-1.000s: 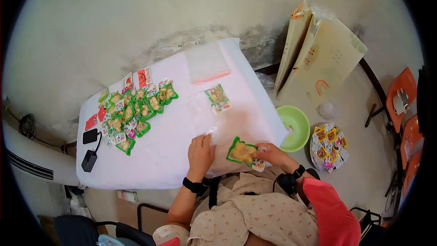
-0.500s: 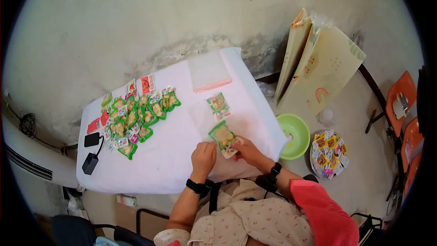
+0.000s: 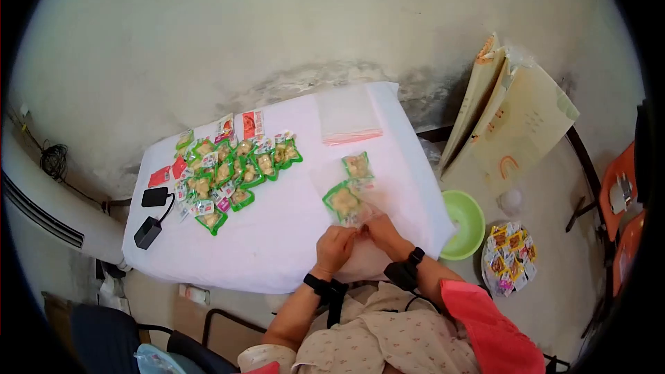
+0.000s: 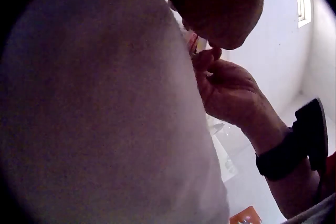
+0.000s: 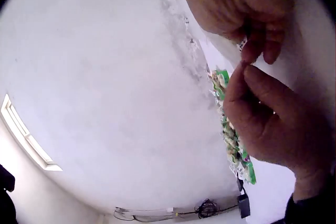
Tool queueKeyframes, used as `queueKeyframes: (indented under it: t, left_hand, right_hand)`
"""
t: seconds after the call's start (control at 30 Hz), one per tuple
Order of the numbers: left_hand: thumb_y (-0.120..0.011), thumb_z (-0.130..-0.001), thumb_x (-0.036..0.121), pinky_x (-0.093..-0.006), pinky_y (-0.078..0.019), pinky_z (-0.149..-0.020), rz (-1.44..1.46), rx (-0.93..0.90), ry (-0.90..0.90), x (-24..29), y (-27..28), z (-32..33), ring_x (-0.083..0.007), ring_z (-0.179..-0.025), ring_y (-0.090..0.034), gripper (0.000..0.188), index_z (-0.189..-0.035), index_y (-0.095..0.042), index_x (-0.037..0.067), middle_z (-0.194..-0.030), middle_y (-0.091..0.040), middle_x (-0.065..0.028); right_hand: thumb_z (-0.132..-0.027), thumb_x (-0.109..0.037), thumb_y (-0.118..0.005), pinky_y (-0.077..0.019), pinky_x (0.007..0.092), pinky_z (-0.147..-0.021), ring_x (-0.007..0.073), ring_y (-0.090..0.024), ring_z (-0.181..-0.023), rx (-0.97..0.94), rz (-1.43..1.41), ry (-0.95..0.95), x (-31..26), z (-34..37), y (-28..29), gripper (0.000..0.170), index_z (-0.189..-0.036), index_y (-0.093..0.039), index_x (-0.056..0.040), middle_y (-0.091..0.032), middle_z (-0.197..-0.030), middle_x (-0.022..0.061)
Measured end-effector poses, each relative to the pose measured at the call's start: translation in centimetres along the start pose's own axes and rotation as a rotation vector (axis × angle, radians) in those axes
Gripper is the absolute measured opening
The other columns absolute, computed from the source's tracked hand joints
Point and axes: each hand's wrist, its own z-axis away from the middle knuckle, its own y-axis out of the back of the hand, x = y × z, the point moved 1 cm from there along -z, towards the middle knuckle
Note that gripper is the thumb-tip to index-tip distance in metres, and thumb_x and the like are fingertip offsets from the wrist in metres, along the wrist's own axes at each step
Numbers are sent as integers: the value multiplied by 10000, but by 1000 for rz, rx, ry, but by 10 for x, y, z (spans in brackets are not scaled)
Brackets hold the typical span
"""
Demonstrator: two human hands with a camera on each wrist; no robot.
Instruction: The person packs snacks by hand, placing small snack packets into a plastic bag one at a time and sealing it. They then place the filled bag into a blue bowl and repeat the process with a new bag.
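Observation:
In the head view, a clear plastic bag [image 3: 366,213] lies on the white-covered table, with its near edge at the hands. A green-edged food packet [image 3: 342,201] shows through the plastic, and a second packet [image 3: 356,165] lies just beyond it. My left hand [image 3: 335,246] and right hand [image 3: 386,234] meet at the bag's near edge, fingers pinching it. From the right wrist, the left hand [image 5: 278,116] shows thumb and forefinger pressed together, touching the right hand's fingers. The left wrist view shows the right hand [image 4: 231,90] with curled fingers; cloth hides much there.
Many green-edged packets [image 3: 239,170] are heaped on the table's left side. Flat clear bags [image 3: 350,114] with red edges lie at the back. A black box and cable [image 3: 147,233] sit at left. On the floor at right stand a green basin [image 3: 465,225] and a packet-filled container [image 3: 510,256].
The right hand has carried the packet from the table's near edge to the bag, where it now lies, and has let go of it. Both hands have come together at the bag's near edge.

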Motion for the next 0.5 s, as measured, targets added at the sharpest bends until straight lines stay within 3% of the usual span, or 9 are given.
queueKeyframes:
  t: [0.07,0.2,0.27,0.37,0.5]
  left_hand:
    - [-641,-722,23,-337,-474,-562,8,8,14,-1,0,2,-249,-693,-574,162,-871,-625,84,-776,-575,-66]
    - [-635,-725,13,-354,-474,-561,61,44,37,-5,1,3,-272,-678,-571,161,-871,-620,80,-771,-574,-78]
    - [-635,-727,13,-359,-472,-561,69,48,41,-4,1,3,-280,-673,-569,156,-867,-618,79,-769,-573,-82]
    - [-634,-732,14,-360,-471,-565,100,35,37,-3,3,2,-290,-683,-571,140,-859,-609,67,-778,-575,-98]
    - [-637,-735,18,-361,-480,-582,130,52,66,-5,1,4,-287,-704,-574,143,-869,-608,60,-778,-572,-96]
  right_hand:
    - [-862,-124,-544,-489,293,-598,164,-569,-740,-31,-179,6,4,-17,-4,283,-1135,-501,-64,-579,-907,77]
    - [-863,-123,-542,-483,313,-636,182,-562,-788,-149,-270,-9,9,-41,-9,278,-1133,-483,-90,-562,-974,74]
    - [-875,-137,-525,-478,351,-667,208,-566,-836,43,-243,-112,3,-39,-17,236,-1106,-482,-114,-553,-988,63]
    - [-885,-126,-495,-473,383,-715,225,-560,-927,14,-382,-167,14,-62,-11,222,-1106,-475,-125,-554,-1028,51]
    - [-898,-127,-467,-454,391,-777,220,-539,-985,7,-275,-114,21,-75,-14,238,-1134,-450,-150,-536,-1113,41]
